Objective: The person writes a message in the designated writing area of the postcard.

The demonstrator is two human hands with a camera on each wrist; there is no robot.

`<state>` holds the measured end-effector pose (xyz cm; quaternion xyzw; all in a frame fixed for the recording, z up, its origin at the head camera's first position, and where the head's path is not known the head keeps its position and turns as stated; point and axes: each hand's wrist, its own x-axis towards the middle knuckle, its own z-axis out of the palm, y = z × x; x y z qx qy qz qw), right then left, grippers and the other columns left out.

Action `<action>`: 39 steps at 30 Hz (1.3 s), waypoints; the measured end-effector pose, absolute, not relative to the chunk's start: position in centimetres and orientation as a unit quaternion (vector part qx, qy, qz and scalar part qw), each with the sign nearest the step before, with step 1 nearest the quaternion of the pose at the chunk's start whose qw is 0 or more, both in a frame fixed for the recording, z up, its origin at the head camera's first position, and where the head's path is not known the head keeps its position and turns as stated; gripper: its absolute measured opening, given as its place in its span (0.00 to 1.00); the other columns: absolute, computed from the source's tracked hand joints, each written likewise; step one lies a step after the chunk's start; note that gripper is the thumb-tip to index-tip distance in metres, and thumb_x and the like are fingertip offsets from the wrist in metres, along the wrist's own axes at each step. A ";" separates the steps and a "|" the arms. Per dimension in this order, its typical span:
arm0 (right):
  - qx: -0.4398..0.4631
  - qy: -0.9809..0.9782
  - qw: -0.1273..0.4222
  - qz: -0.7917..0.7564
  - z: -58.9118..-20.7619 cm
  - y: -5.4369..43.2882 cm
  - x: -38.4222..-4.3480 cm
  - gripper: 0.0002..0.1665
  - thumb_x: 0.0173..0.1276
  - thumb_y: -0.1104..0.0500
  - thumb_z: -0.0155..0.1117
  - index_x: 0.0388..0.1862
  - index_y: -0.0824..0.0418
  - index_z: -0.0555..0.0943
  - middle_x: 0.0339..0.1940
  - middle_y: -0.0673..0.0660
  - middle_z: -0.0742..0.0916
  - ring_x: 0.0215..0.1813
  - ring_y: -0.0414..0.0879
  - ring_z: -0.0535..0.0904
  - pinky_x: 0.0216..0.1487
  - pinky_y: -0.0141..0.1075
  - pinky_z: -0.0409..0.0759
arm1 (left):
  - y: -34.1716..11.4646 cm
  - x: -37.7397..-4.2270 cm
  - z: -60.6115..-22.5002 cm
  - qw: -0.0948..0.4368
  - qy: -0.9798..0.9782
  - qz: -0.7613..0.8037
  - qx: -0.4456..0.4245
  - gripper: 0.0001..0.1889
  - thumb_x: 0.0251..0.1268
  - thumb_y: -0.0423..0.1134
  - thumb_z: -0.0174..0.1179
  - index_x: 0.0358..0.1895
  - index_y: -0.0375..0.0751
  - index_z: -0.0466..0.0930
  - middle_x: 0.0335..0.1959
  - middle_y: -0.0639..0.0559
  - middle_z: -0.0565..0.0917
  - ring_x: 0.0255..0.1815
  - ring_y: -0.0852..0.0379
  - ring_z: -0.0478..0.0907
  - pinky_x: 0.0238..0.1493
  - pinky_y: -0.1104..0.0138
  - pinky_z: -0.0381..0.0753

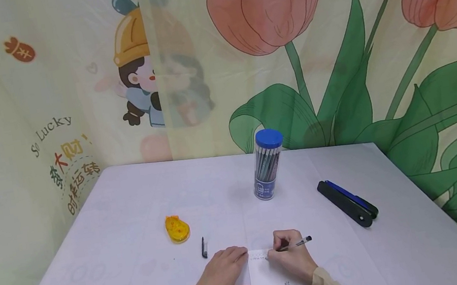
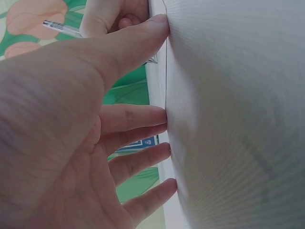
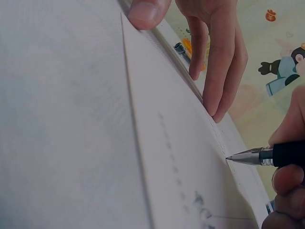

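Note:
A white sheet of paper (image 1: 272, 277) lies on the table, with small handwritten marks along its top and a tiny print near the bottom. My right hand (image 1: 294, 259) pinches a gel pen (image 1: 301, 242), its metal tip touching the paper in the right wrist view. The pen's back end slants up to the right. My left hand (image 1: 220, 283) rests at the paper's left edge, fingers extended and thumb apart, fingertips and thumb touching the surface there. Just beyond it lies a dark-and-clear pen cap (image 1: 203, 248).
A yellow, rounded item (image 1: 177, 229) lies on the white table (image 1: 130, 257), left of the cap. A clear tub of pencils with a blue lid (image 1: 269, 138) stands farther back. To the right lies a black and blue stapler (image 1: 348, 203). A printed curtain (image 1: 190, 69) hangs behind.

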<state>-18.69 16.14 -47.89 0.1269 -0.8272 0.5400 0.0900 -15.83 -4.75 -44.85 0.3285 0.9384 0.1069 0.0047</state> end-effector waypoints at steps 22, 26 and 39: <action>0.108 -0.823 0.106 0.548 -48.0 16.2 -18.8 0.16 0.41 0.80 0.58 0.12 0.62 0.69 0.13 0.45 0.74 0.19 0.34 0.68 0.24 0.24 0.63 | -4.6 -15.9 -44.8 0.008 0.940 0.110 0.323 0.36 0.51 0.58 0.69 0.61 0.39 0.76 0.61 0.53 0.76 0.61 0.55 0.71 0.65 0.58 0.69; 0.110 -0.823 0.104 0.548 -48.0 16.2 -18.9 0.15 0.41 0.79 0.57 0.12 0.62 0.69 0.13 0.46 0.75 0.19 0.35 0.69 0.25 0.24 0.64 | -4.8 -15.8 -44.8 0.012 0.942 0.111 0.318 0.36 0.51 0.58 0.69 0.61 0.39 0.76 0.61 0.52 0.76 0.61 0.55 0.71 0.64 0.57 0.70; 0.102 -0.835 0.089 0.534 -47.9 16.5 -18.8 0.14 0.43 0.77 0.57 0.13 0.61 0.69 0.14 0.46 0.75 0.20 0.35 0.69 0.26 0.25 0.67 | -5.0 -15.8 -44.8 -0.013 0.934 0.115 0.338 0.36 0.50 0.58 0.69 0.59 0.38 0.77 0.59 0.52 0.77 0.59 0.55 0.72 0.62 0.59 0.71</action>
